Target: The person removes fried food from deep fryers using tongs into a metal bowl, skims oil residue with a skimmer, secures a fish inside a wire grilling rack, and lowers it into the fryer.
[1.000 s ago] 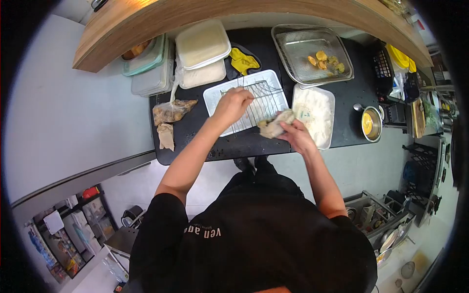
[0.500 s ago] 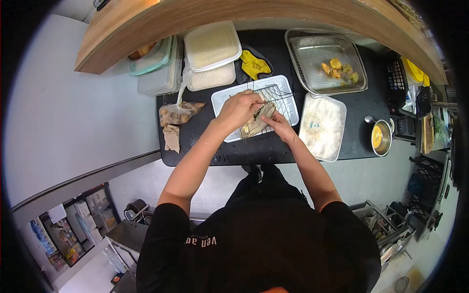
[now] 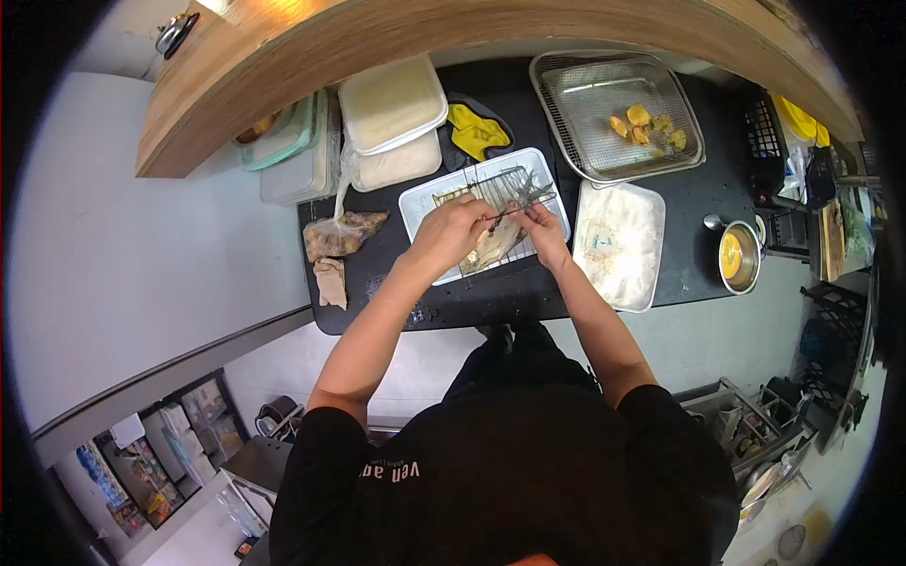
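Note:
A white plastic tray (image 3: 411,209) lies on the dark counter in front of me, with a thin-wired grill basket (image 3: 521,181) across it. Between my hands, a flat, pale greyish piece of food (image 3: 494,249), possibly fish, rests on the wires. My left hand (image 3: 455,232) is closed, its fingertips pinching a dark wire part of the basket just above the piece. My right hand (image 3: 545,236) pinches the same dark wire part from the other side. Fingers hide the exact grip points.
A floured tray (image 3: 653,253) lies to the right, below a mesh basket (image 3: 587,168) with yellow-orange pieces. A metal bowl (image 3: 748,275) stands far right. Lidded containers (image 3: 394,99), a yellow-black cloth (image 3: 477,132) and a bagged food item (image 3: 344,236) are at left and back. A wooden shelf (image 3: 472,26) overhangs.
The basket's wires are positioned differently over the tray. My right hand has moved off the pale piece up to the dark wire part. The view has shifted slightly.

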A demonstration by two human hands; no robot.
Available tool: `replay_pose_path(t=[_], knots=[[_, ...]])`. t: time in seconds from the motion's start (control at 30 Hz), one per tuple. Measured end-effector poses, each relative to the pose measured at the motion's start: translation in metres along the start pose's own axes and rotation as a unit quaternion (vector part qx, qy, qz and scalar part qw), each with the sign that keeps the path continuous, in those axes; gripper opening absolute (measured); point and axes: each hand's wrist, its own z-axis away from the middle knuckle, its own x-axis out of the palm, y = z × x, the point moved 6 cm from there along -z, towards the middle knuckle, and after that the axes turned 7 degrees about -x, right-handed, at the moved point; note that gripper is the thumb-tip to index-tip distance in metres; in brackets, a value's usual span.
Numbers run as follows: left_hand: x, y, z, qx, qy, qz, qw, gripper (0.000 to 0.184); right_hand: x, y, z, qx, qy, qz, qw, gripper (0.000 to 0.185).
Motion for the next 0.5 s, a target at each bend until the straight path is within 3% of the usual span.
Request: replay_pose_path(t=[0.03, 0.2, 0.27, 0.33, 0.37, 0.4, 0.47, 0.5], knots=[[0.003, 0.000, 0.002, -0.002, -0.001, 0.002, 1.000, 0.011, 0.000, -0.001, 0.000, 0.030, -0.008, -0.029, 0.999, 0.033], [0.024, 0.005, 0.018, -0.011, -0.004, -0.030, 1.000, 0.012, -0.027, 0.006, -0.013, 0.016, 0.062, 0.002, 0.998, 0.036], [0.039, 0.003, 0.027, -0.040, -0.065, -0.042, 0.996, 0.017, -0.046, -0.016, -0.021, -0.085, 0.033, 0.255, 0.963, 0.042], [0.054, 0.006, 0.035, 0.043, -0.095, -0.008, 0.995, 0.025, -0.071, -0.022, -0.022, -0.100, 0.125, 0.264, 0.951, 0.044], [0.052, 0.001, 0.028, 0.039, -0.098, 0.002, 0.994, 0.033, -0.077, -0.029, -0.018, -0.109, 0.145, 0.257, 0.949, 0.044], [0.041, -0.009, 0.017, -0.025, -0.034, 0.028, 0.999, 0.042, -0.083, -0.041, -0.011, -0.118, 0.168, 0.251, 0.946, 0.044], [0.008, -0.035, -0.011, -0.071, 0.181, -0.018, 0.981, 0.061, -0.083, -0.070, 0.009, -0.148, 0.161, 0.290, 0.932, 0.037], [-0.001, -0.050, -0.025, -0.040, 0.239, -0.062, 0.968, 0.065, -0.074, -0.087, 0.024, -0.132, 0.148, 0.292, 0.935, 0.035]])
